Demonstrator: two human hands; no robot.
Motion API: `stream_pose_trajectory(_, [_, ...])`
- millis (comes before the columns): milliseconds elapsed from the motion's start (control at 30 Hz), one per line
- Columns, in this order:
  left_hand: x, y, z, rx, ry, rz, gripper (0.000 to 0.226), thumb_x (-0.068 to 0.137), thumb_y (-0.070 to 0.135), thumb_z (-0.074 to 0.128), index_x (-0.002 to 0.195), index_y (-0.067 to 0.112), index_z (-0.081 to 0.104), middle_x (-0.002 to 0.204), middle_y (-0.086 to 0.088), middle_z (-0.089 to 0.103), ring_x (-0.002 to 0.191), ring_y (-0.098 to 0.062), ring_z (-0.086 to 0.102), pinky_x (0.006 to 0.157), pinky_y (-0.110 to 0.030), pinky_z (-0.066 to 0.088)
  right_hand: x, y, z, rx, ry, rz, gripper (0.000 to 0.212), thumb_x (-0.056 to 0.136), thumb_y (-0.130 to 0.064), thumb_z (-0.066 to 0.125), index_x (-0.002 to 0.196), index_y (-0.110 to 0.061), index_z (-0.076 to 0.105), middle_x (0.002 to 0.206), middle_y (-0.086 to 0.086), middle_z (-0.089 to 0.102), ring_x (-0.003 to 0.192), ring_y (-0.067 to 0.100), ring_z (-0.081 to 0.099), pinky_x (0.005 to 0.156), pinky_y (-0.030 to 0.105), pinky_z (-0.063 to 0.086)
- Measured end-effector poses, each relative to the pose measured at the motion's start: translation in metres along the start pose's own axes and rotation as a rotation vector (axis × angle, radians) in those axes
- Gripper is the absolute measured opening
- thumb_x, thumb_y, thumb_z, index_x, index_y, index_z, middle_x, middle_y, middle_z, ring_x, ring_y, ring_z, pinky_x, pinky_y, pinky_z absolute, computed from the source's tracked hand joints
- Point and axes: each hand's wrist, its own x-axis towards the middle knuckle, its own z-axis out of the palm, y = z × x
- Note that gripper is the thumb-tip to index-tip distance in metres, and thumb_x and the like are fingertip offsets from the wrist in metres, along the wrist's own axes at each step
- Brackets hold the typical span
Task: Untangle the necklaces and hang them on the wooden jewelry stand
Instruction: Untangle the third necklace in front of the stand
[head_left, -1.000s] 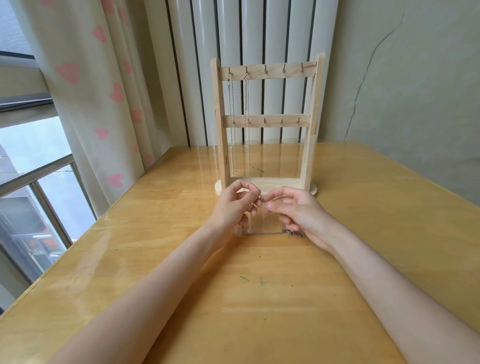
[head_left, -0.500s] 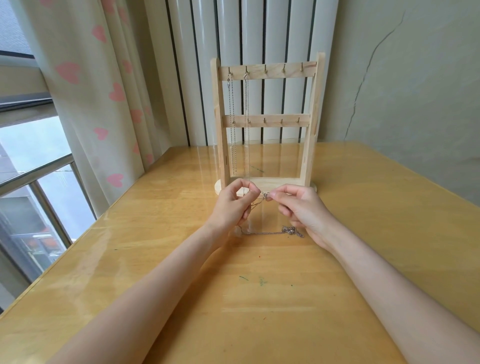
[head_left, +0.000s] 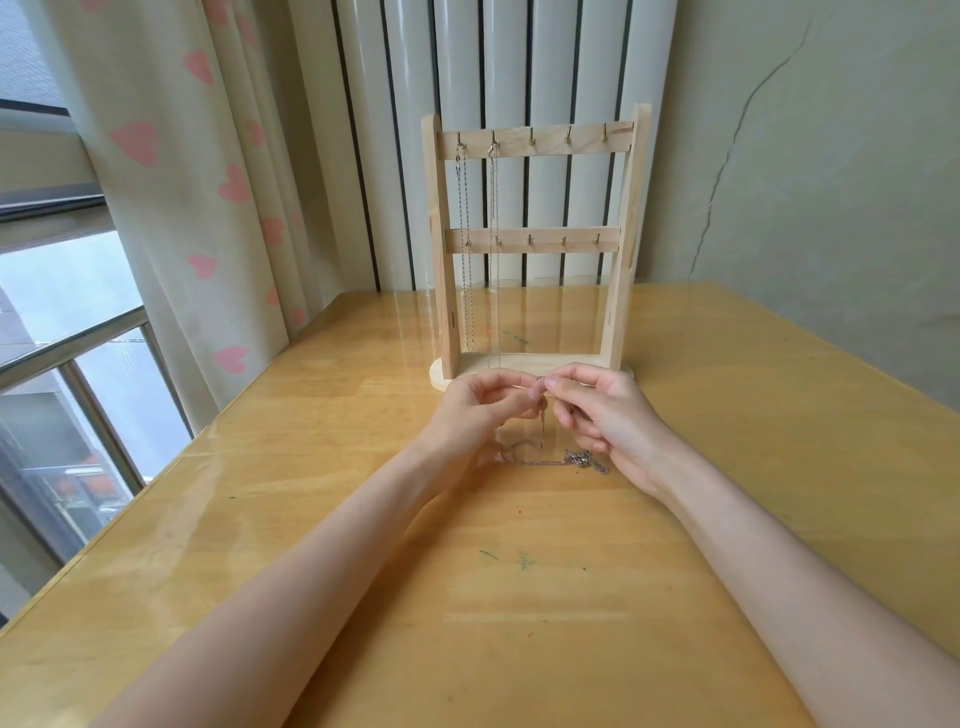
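Observation:
A wooden jewelry stand (head_left: 618, 291) rises at the back of the table, with two hook rails. Two silver necklaces (head_left: 465, 249) hang from the two leftmost top hooks. Just in front of its base, my left hand (head_left: 478, 410) and my right hand (head_left: 608, 415) pinch the top end of a thin chain (head_left: 542, 426) between their fingertips. That chain hangs down to a tangled heap (head_left: 576, 460) lying on the table between my wrists. Which strand belongs to which necklace is too fine to tell.
The yellow wooden table (head_left: 519, 597) has a glossy cover and small green marks near its middle. A heart-print curtain (head_left: 197, 208) and a window (head_left: 62, 322) are on the left. A white radiator (head_left: 519, 78) stands behind the stand, a cracked wall on the right.
Both hands have risen a little toward the stand's base, lifting the chain end higher. More chain now hangs off the table below my fingertips.

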Motion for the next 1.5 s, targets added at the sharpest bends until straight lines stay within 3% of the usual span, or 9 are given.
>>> stream_pose_trajectory(200, [0.006, -0.003, -0.005, -0.126, 0.039, -0.06, 0.013, 0.093, 0.009, 0.053, 0.095, 0.015, 0.064, 0.069, 0.007, 0.066, 0.067, -0.003, 0.063, 0.079, -0.021, 0.047, 0.002, 0.002, 0.0, 0.08, 0.039, -0.005, 0.016, 0.093, -0.007, 0.051, 0.085, -0.002, 0.064, 0.066, 0.006, 0.058, 0.046, 0.009, 0.038, 0.042, 0.02, 0.033])
stream_pose_trajectory(367, [0.008, -0.004, -0.008, -0.293, 0.066, -0.116, 0.016, 0.092, 0.002, 0.048, 0.096, 0.012, 0.061, 0.073, 0.0, 0.063, 0.075, -0.012, 0.068, 0.088, -0.025, 0.052, 0.003, 0.003, -0.002, 0.06, 0.045, -0.003, 0.017, 0.093, -0.008, 0.049, 0.085, -0.004, 0.064, 0.067, 0.003, 0.06, 0.039, 0.005, 0.031, 0.035, 0.016, 0.02])
stream_pose_trajectory(567, [0.006, -0.004, -0.002, -0.172, 0.001, -0.072, 0.017, 0.091, 0.005, 0.054, 0.106, 0.013, 0.059, 0.105, -0.003, 0.064, 0.107, -0.017, 0.061, 0.098, -0.03, 0.044, 0.003, 0.001, -0.003, 0.082, 0.006, -0.008, 0.016, 0.094, -0.008, 0.049, 0.091, -0.003, 0.063, 0.061, -0.001, 0.053, 0.036, 0.004, 0.024, 0.035, 0.016, 0.015])
stream_pose_trajectory(633, [0.005, -0.004, 0.0, -0.145, -0.058, -0.049, 0.019, 0.09, 0.007, 0.055, 0.109, 0.012, 0.059, 0.105, -0.003, 0.066, 0.11, -0.017, 0.059, 0.1, -0.029, 0.041, 0.003, 0.001, -0.002, 0.087, -0.015, -0.007, 0.016, 0.094, -0.008, 0.049, 0.089, -0.004, 0.063, 0.06, -0.001, 0.053, 0.035, 0.004, 0.023, 0.035, 0.016, 0.015])
stream_pose_trajectory(800, [0.006, -0.004, -0.002, -0.194, -0.096, -0.058, 0.014, 0.093, 0.007, 0.051, 0.103, 0.009, 0.062, 0.08, 0.006, 0.067, 0.074, -0.007, 0.063, 0.084, -0.019, 0.05, 0.004, 0.001, -0.003, 0.107, 0.005, -0.005, 0.011, 0.093, -0.007, 0.051, 0.092, -0.004, 0.061, 0.059, -0.001, 0.052, 0.035, 0.003, 0.023, 0.034, 0.016, 0.015])
stream_pose_trajectory(933, [0.005, 0.0, -0.004, -0.158, -0.066, -0.124, 0.018, 0.096, 0.015, 0.049, 0.095, 0.009, 0.066, 0.067, 0.003, 0.045, 0.05, -0.004, 0.045, 0.068, -0.019, 0.051, 0.004, 0.002, -0.004, 0.094, 0.018, -0.022, 0.003, 0.091, -0.007, 0.054, 0.089, -0.008, 0.056, 0.067, 0.002, 0.057, 0.036, 0.004, 0.026, 0.035, 0.016, 0.018])
stream_pose_trajectory(1100, [0.0, 0.002, -0.001, 0.078, -0.099, -0.036, 0.023, 0.095, 0.02, 0.052, 0.086, 0.011, 0.07, 0.068, -0.002, 0.042, 0.052, -0.005, 0.033, 0.056, -0.02, 0.035, 0.004, 0.003, -0.004, 0.144, 0.031, -0.009, 0.01, 0.089, -0.003, 0.056, 0.097, -0.007, 0.055, 0.075, 0.005, 0.063, 0.043, 0.007, 0.034, 0.039, 0.018, 0.026])
stream_pose_trajectory(1300, [0.005, 0.031, -0.009, 0.052, -0.006, 0.156, 0.024, 0.096, 0.022, 0.049, 0.085, 0.012, 0.068, 0.054, 0.011, 0.037, 0.045, -0.003, 0.029, 0.046, -0.014, 0.028, 0.002, -0.002, -0.001, -0.048, -0.09, 0.009, 0.018, 0.093, -0.02, 0.054, 0.106, -0.013, 0.064, 0.068, -0.004, 0.055, 0.044, 0.006, 0.026, 0.043, 0.02, 0.016])
stream_pose_trajectory(1500, [0.006, 0.049, -0.004, 0.133, -0.077, 0.199, 0.024, 0.096, 0.023, 0.049, 0.092, 0.01, 0.068, 0.051, 0.007, 0.051, 0.043, -0.004, 0.028, 0.042, -0.014, 0.023, 0.002, -0.025, 0.002, 0.169, -0.213, 0.034, 0.015, 0.094, -0.012, 0.043, 0.097, -0.004, 0.055, 0.067, 0.002, 0.053, 0.046, 0.008, 0.035, 0.041, 0.02, 0.024])
